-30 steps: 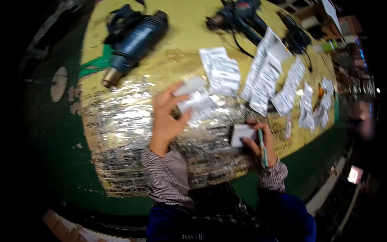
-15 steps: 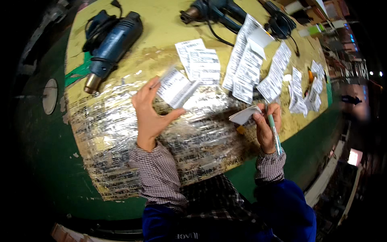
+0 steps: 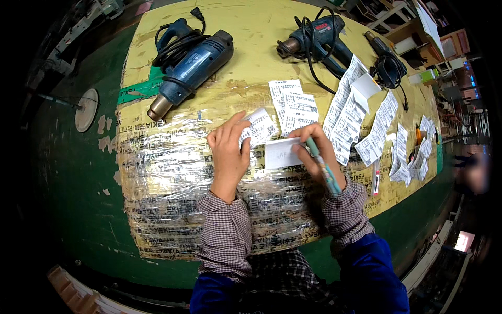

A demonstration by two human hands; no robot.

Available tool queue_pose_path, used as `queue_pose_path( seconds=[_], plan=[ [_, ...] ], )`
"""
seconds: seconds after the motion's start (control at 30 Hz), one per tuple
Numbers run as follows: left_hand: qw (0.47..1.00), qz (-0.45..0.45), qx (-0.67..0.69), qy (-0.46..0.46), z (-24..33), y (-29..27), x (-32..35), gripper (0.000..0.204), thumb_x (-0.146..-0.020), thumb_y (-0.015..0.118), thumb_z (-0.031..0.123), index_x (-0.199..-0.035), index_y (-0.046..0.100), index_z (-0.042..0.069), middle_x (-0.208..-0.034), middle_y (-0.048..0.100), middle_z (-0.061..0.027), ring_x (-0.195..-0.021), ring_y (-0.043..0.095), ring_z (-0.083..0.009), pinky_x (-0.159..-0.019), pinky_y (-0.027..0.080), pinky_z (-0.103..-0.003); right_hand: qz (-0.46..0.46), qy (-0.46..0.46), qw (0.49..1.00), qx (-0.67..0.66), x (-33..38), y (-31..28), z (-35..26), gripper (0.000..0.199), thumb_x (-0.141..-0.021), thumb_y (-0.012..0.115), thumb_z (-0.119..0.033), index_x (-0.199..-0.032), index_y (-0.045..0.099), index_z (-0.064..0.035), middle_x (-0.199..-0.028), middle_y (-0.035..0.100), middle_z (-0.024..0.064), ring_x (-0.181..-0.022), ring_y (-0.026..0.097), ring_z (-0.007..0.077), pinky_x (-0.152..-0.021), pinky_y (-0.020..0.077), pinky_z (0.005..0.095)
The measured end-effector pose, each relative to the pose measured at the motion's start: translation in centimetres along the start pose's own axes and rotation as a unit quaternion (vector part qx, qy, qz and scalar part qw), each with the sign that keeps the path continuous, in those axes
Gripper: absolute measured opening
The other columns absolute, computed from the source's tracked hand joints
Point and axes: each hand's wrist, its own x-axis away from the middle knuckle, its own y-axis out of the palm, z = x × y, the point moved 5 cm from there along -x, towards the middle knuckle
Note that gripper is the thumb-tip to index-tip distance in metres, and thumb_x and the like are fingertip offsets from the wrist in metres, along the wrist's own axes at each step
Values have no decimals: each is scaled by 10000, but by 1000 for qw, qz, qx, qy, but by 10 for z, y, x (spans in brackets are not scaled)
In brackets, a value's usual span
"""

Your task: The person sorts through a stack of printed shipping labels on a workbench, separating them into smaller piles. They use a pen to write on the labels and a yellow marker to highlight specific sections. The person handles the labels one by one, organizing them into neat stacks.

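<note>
My left hand [image 3: 230, 152] has its fingers curled in at the edge of a printed white label [image 3: 260, 127] and pinches it against the thumb. Close by on the right, my right hand [image 3: 320, 154] grips a green pen [image 3: 325, 170] between its fingers. The same hand also pinches a white paper slip [image 3: 280, 155] with faint marks, held low over the film-wrapped tabletop [image 3: 172, 209]. Just beyond the hands lie overlapping printed labels [image 3: 300, 110]. Longer printed label strips [image 3: 348, 123] stretch out to the right.
A blue heat gun [image 3: 196, 65] with coiled cord lies at the far left. Another heat gun [image 3: 314, 39] and a smaller dark corded tool [image 3: 388, 63] lie at the back. Folded label strips [image 3: 401, 159] and a slim pink-and-white item [image 3: 376, 178] rest on the right.
My right hand has moved left with the pen and slip, close to my left hand. The left fingers and thumb have drawn together at the label. The whole view has shifted.
</note>
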Motion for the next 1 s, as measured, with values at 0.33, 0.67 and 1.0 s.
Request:
queue_pose_path(
  seconds=[0.33,0.67,1.0],
  plan=[
    [997,-35,62,28,1,-9,6,88,-678,538,-4,-674,466,46,-770,612,-67,-956,614,-241,-896,381,-448,42,-40,998,-11,-47,8,9,186,-834,533,-34,-956,405,-89,-947,562,114,-745,559,137,-597,473,237],
    [996,-67,-65,-7,-16,5,5,503,-791,651,269,-1206,509,22,-1181,545,-139,-1075,481,-292,-959,274,-420,81,-242,931,260,-59,52,14,209,-721,588,-57,-908,498,-40,-877,522,145,-876,499,332,-793,400,404],
    [994,-58,-79,43,2,1,11,532,-817,590,146,-1296,412,-4,-1018,503,-131,-994,455,-276,-930,246,-410,15,-103,968,227,-53,68,20,200,-790,594,-70,-921,449,-31,-887,495,123,-796,545,302,-652,456,367]
  ],
)
